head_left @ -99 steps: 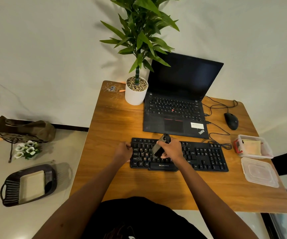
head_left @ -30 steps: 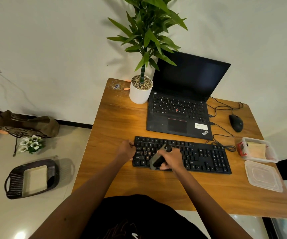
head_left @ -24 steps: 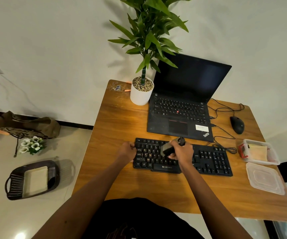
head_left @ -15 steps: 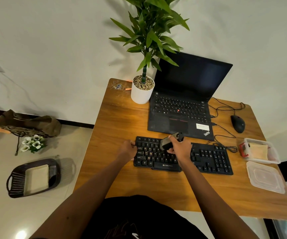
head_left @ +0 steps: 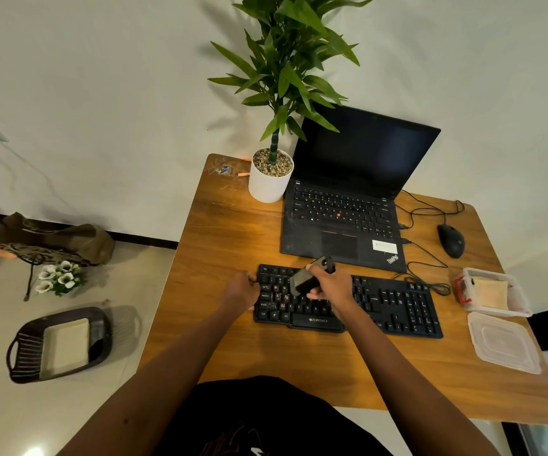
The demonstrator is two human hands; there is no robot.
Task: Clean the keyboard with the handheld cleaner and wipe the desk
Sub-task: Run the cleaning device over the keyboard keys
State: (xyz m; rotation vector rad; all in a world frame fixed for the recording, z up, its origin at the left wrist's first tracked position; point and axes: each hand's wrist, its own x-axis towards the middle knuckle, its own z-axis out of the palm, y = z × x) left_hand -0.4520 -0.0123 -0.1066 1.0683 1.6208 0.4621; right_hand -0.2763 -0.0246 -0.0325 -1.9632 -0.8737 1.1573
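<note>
Grips cleaner (head_left: pixel 309 278) in right hand (head_left: pixel 333 286), fingers curled round its body, nose angled down onto keyboard (head_left: pixel 397 304) just left of that hand. Holds keyboard's end with left hand (head_left: pixel 241 291), fingers curled on the edge. Shows cleaner shifted leftward since half a second ago, closer to the left hand. Suggests key-cleaning mid-course: stretch right of the right hand likely pending, worktop (head_left: pixel 226 245) wipe not begun.
</note>
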